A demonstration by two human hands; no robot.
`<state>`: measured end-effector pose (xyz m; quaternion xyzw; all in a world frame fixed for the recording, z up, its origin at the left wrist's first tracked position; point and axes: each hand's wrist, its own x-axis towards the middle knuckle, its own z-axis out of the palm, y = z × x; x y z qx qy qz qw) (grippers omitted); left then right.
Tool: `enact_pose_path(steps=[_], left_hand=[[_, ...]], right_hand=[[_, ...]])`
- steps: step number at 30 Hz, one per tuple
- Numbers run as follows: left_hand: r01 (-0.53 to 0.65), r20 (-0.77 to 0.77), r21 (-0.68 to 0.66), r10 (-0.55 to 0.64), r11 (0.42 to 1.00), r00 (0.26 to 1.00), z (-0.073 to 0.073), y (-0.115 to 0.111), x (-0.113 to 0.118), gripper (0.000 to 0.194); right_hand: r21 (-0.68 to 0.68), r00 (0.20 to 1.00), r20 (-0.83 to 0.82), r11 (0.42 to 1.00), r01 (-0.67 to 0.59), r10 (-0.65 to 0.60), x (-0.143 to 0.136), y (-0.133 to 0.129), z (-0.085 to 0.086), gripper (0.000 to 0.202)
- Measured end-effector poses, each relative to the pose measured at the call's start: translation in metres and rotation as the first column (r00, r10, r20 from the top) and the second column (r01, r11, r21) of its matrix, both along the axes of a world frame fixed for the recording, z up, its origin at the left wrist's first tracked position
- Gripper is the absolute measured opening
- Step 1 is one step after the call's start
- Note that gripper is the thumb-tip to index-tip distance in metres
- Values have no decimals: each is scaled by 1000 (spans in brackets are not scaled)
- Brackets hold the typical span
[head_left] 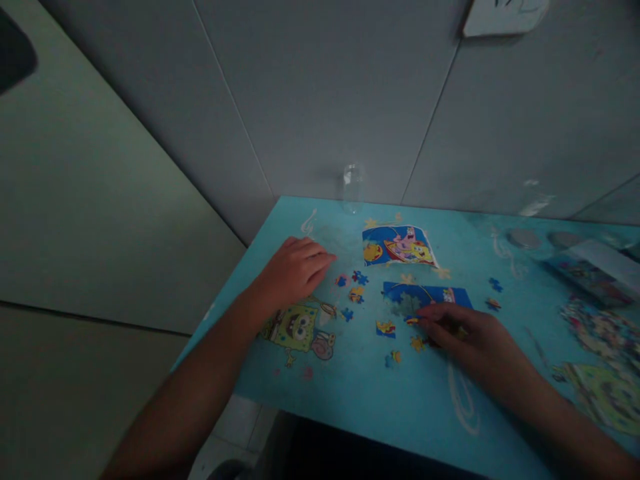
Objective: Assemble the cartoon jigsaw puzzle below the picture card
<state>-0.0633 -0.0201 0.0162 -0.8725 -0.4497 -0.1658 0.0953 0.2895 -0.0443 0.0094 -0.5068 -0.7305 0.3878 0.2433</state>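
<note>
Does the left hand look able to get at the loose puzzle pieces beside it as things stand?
Probably yes: nothing shows in the left hand, only tabletop lies between it and the loose puzzle pieces, and the right hand is off at the partly assembled puzzle.

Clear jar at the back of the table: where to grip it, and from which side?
I'd wrap the clear jar around mid-height, coming from the front. It stands upright and is taller than wide, and the wall close behind leaves little finger room there. The left hand is nearer.
</note>
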Motion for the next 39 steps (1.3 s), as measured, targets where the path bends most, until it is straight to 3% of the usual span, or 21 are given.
enact_pose_path(steps=[4,14,39], left_hand=[[-66,39,61,64,996,997,-3,5,-9,25],[72,-4,-108,-73,992,997,-15,1,11,21],[48,-67,-129,-57,990,996,-29,9,4,27]], right_hand=[[7,1000,-3,1000,-10,10,1,0,-4,27],[10,999,48,1000,13,-14,4,0,-5,22],[33,998,68,999,-3,1,8,-2,-5,26]])
